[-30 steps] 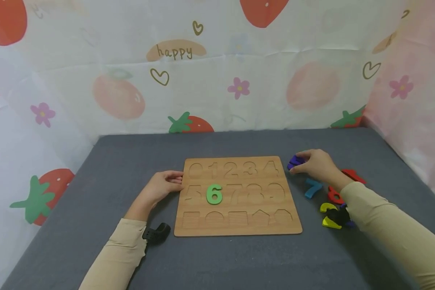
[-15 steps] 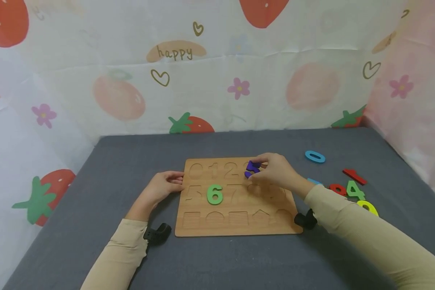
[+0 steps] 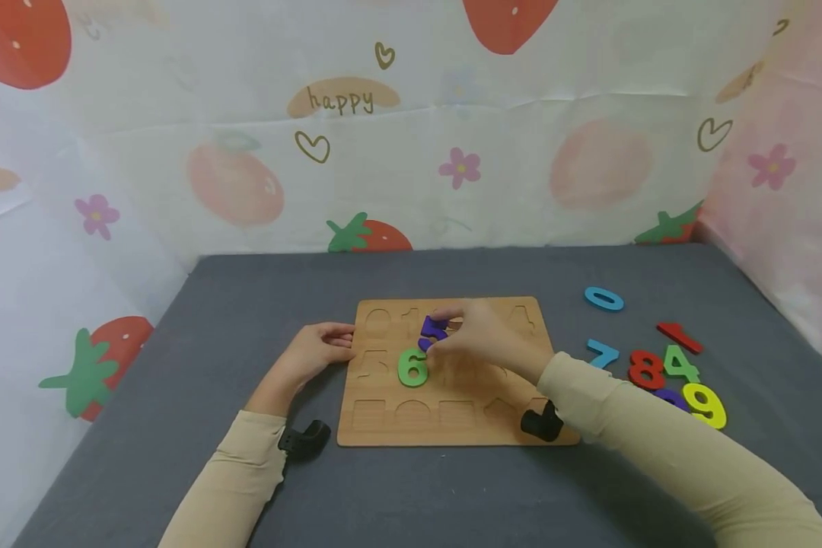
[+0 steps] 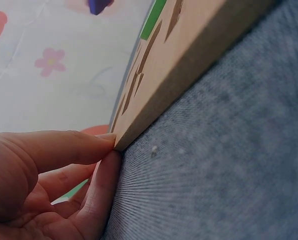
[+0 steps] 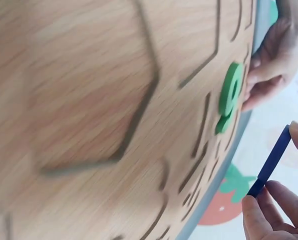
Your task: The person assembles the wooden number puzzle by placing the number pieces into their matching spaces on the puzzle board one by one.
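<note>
My right hand [image 3: 482,335] pinches a purple number 5 [image 3: 433,332] between thumb and fingers, over the upper middle of the wooden number puzzle board [image 3: 459,435]. In the right wrist view the purple 5 [image 5: 273,160] is seen edge-on, raised off the board. My left hand [image 3: 315,352] holds the board's left edge, thumb and fingertips right at the wood [image 4: 154,107] in the left wrist view. A green 6 [image 3: 412,368] sits on the board's middle row, just below the purple 5. The right hand hides several of the number recesses.
Right of the board lie a blue 0 [image 3: 603,299], a blue 7 [image 3: 602,354], a red 8 [image 3: 647,370], a red 1 [image 3: 680,337], a green 4 [image 3: 681,364], a yellow 9 [image 3: 705,405] and a partly hidden purple piece [image 3: 671,398]. A printed curtain [image 3: 493,221] stands behind the table.
My right hand has carried the purple 5 leftward from the table at right to over the board, near the green 6. The left hand has stayed at the board's left edge.
</note>
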`<state>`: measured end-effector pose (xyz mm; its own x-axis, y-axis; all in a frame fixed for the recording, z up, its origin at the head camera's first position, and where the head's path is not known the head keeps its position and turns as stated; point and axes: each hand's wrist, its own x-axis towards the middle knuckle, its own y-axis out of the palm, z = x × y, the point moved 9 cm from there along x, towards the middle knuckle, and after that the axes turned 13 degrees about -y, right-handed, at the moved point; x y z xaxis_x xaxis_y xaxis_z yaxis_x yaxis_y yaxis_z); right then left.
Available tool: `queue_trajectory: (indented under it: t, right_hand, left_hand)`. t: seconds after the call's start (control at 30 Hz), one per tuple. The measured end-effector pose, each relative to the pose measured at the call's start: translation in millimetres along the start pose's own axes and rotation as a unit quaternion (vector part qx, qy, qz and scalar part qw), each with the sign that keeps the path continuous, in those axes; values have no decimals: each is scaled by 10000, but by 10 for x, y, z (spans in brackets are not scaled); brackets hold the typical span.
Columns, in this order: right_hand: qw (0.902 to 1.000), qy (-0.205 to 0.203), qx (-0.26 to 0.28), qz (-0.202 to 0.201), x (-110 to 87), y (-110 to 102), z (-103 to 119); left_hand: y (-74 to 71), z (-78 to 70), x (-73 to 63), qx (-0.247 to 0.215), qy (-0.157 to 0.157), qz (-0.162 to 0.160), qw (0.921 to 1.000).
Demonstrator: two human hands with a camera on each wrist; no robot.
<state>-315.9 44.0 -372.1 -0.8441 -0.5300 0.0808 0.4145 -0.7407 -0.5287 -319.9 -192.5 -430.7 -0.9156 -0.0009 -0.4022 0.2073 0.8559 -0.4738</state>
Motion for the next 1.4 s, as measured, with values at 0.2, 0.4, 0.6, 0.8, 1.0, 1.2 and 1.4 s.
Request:
queue_trajectory:
  t: [0.2,0.4,0.6,0.8,1.0,1.2,1.4]
  right_hand:
    - [9999,-16,-128,50,92,155,132]
    - [9981,-227,-414,388,201,377,261]
    - [9969,-327,-480,537,284,543,324]
    - [9931,-290,-857,746,318,683,315]
    - [9927,-253,-827,836,370,775,295]
    - [9916,-236,-824,966,421,907,255]
    - [9935,28,-649,936,427,957,228]
  left_hand:
    - [-21,17,7,47,-24,-18,10000]
    - [-40,33,26,47,-44,-57,10000]
    - [-33,20,40,64,2,-54,10000]
    - [-2,-22,27,-2,81,57,10000]
    - [-3,-20,38,7,136,85,9999]
    - [-17,-6,28,13,124,52,9999]
    - [-10,-18,9,-21,145,82,9999]
